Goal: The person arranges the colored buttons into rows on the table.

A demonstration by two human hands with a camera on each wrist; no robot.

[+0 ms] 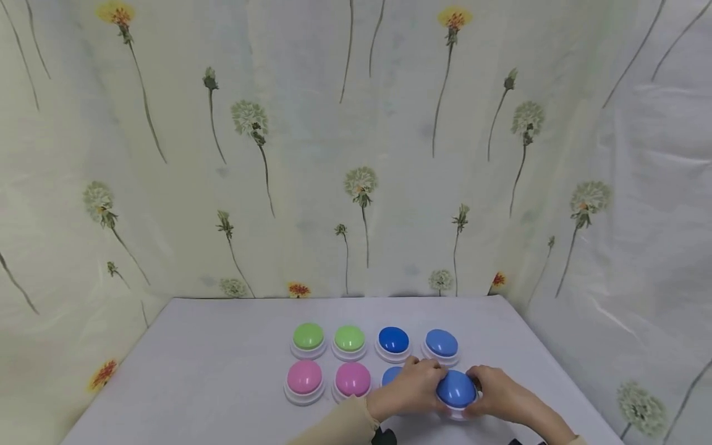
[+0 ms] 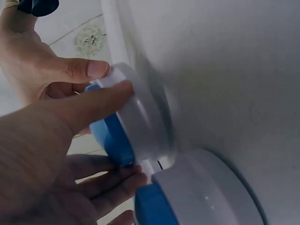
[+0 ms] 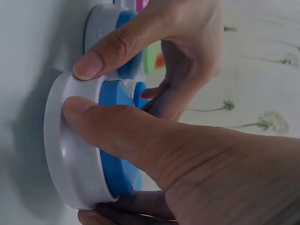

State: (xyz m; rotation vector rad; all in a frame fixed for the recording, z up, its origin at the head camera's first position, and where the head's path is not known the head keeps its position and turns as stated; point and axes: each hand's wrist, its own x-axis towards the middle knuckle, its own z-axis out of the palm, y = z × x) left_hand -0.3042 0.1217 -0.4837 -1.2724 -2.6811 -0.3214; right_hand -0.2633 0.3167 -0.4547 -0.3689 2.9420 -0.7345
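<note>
Both hands hold one blue push button (image 1: 457, 389) with a white round base, at the front right of the group. My left hand (image 1: 414, 386) grips it from the left, its thumb (image 2: 105, 101) on the white base and its fingers on the other side. From the right, my right hand (image 1: 503, 398) grips the same button, with its thumb (image 3: 82, 107) pressed to the base wall. Another blue button (image 1: 391, 374) sits just left, mostly hidden behind my left hand. Behind stand a light blue button (image 1: 442, 342) and a dark blue button (image 1: 394, 339).
Farther left, two green buttons (image 1: 308, 335) stand behind two pink buttons (image 1: 304, 377). All share a white table (image 1: 222, 352). A curtain (image 1: 311, 148) printed with dandelions surrounds the table at the back and sides.
</note>
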